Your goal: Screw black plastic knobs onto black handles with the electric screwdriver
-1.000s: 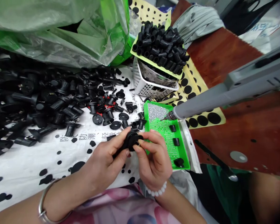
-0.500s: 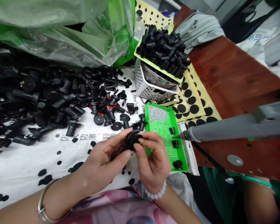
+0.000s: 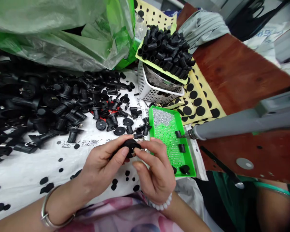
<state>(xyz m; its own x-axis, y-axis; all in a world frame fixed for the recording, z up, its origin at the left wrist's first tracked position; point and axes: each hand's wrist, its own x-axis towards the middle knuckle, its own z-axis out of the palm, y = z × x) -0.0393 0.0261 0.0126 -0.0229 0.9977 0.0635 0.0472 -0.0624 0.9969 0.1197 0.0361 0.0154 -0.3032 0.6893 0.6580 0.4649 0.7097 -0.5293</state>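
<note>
Piece, black and round-faced, sits between our two hands above the white sheet. Our left hand has it gripped, thumb on the near side and fingers wrapped behind. Our right hand lays an index fingertip at its edge, thumb slightly apart; we cannot tell whether it pinches anything. Just beside the right hand, the green tray holds silvery bits and a few black parts, under the tip of a grey tool. Leftward lies our black heap.
</note>
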